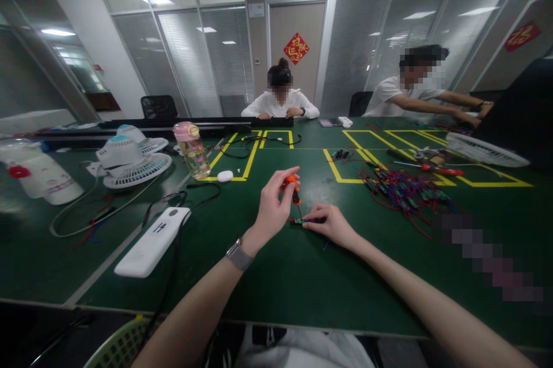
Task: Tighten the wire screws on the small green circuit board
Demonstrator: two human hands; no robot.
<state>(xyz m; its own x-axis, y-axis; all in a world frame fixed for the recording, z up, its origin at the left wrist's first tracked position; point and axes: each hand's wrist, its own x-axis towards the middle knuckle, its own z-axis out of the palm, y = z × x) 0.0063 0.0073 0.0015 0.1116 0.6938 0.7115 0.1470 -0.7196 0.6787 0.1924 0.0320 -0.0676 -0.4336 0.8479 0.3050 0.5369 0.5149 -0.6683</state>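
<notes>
Left hand is gripping the orange screwdriver by its handle, shaft pointing down at the circuit board. Tip ends at the board; can't tell if it's seated on anything. Right hand pinches the right end of the circuit board between thumb and fingertips, low over the green table; can't tell if the board rests on it. A bit of red wire shows at the board's left end. Watch on the left wrist, left of the board and nearer the wearer.

Rest of layout, all relative to the circuit board, wearer's view:
- Just right, near side: blue wire end under the right hand.
- Right and beyond: tangled pile of wired boards, red and blue leads. Red-handled tool past it, along with a white fan grille.
- Straight beyond, right a bit: small wired cluster by the yellow tape.
- Left: white power bank lying flat, black cable alongside.
- Left and beyond: round white case, upright bottle with pink lid, white-and-blue fans, white jug farthest left.
- Far side: co-worker in white seated opposite; second co-worker off right, arms stretched out.
</notes>
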